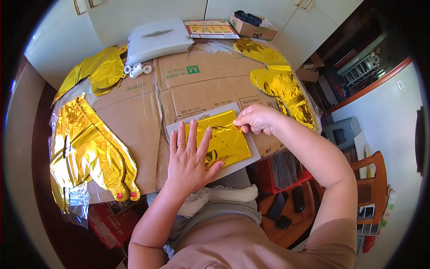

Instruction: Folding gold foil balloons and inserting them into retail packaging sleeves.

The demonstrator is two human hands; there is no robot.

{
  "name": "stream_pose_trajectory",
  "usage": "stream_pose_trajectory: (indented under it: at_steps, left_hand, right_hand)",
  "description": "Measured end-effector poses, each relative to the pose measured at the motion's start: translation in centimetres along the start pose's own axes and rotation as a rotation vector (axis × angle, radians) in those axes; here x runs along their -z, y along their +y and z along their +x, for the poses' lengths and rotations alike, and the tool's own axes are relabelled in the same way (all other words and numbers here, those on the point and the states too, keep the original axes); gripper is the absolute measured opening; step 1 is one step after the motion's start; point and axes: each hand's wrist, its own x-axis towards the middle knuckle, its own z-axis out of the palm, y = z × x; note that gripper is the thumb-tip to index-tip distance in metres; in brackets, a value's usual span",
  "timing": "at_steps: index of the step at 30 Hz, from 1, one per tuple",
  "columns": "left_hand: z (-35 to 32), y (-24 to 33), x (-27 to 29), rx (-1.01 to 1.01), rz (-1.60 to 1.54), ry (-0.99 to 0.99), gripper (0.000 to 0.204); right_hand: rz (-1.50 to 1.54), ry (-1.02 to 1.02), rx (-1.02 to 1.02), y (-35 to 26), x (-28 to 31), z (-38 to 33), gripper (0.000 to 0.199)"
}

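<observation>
A gold foil balloon [233, 147], folded into a flat rectangle, lies on a white card [172, 128] at the table's near edge. My left hand [190, 157] rests flat across the foil's left side, fingers spread, a ring on one of them. At the foil's upper right, my right hand [260, 120] is closed in a pinch on its edge. The fingertips partly hide what they grip there.
Flattened cardboard [134, 110] covers the table. Gold foil balloons lie at the left [89, 152], far left [92, 71] and right [282, 80]. White ribbon rolls [138, 69] sit before a stack of clear bags [157, 38]. Below right, a red crate [268, 177] stands by a wooden chair [376, 188].
</observation>
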Motion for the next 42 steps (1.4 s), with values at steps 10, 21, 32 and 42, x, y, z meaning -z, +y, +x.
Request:
stream_pose_trajectory:
  at_steps: [10,21,32,42]
  left_hand:
    - [-0.1,-0.1,0.0,-0.002,0.01,-0.005,0.084]
    - [-0.1,-0.1,0.0,0.001,-0.012,0.008,0.083]
    - [-0.2,-0.4,-0.4,-0.005,-0.01,0.046,0.083]
    - [-0.2,-0.3,-0.8,-0.002,-0.037,0.079,0.082]
  right_hand:
    - [-0.12,0.11,0.008,-0.9,-1.2,0.0,0.013]
    - [-0.169,0.161,-0.102,-2.2,-1.9,-0.2,0.013]
    - [-0.367,0.259,-0.253,-4.1,-3.1,0.4,0.014]
    - [-0.407,0.294,-0.289,-5.2,-3.7,0.0,0.009]
